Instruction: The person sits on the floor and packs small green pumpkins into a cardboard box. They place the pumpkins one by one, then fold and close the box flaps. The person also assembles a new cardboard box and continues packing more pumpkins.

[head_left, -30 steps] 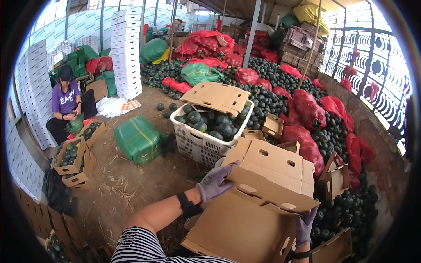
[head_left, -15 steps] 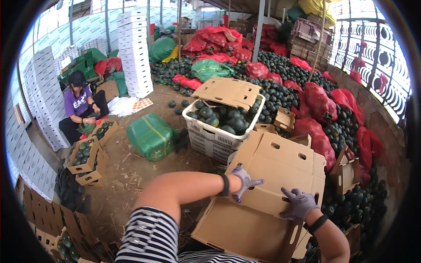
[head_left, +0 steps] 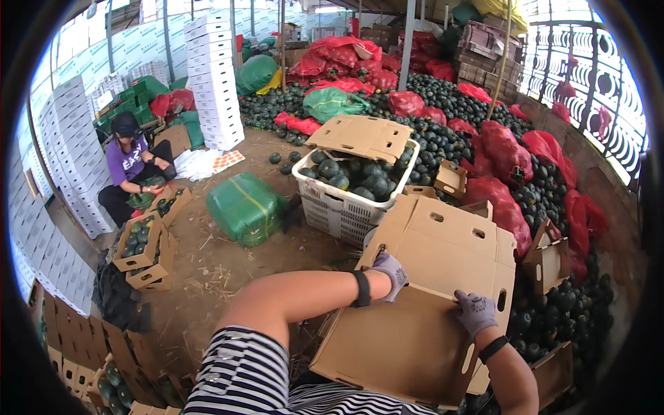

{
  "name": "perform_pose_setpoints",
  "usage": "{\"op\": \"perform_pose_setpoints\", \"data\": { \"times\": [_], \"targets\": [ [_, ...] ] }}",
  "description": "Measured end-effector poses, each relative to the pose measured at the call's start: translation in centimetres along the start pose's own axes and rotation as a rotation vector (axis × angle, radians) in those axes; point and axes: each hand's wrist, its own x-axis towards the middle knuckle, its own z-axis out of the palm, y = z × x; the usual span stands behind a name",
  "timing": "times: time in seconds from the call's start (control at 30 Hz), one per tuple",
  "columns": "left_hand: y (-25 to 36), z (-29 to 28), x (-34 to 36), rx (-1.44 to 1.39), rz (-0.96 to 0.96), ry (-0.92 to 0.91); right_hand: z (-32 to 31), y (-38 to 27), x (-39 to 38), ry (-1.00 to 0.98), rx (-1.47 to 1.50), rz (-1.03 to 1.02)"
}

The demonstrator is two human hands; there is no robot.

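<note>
brown cardboard box [head_left: 387, 339] lower right should be light, grab its edges; left hand [head_left: 391, 277] and right hand [head_left: 477, 313] fingers curled, can't tell if pinching.

Daylight glares through the metal fence [head_left: 593, 83] on the right, burning out to white between its bars. Soft, even light falls on the cardboard [head_left: 449, 238], while the green bundle [head_left: 245, 207] carries shiny highlights. Fisheye distortion tilts the white boxes [head_left: 69, 152] near the black, rounded border.
</note>
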Motion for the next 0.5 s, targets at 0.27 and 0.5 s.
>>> {"op": "perform_pose_setpoints", "data": {
  "times": [0.27, 0.5],
  "targets": [
    [-7.4, 2.6, -8.9, -0.804, 0.113, 1.06, 10.4, 21.5, -17.0, 0.399, 1.063, 0.527],
    [-11.2, 20.1, -7.4, -1.773, -0.352, 0.507, 18.1, 20.2, -21.0, 0.582, 0.942, 0.528]
  ]
}}
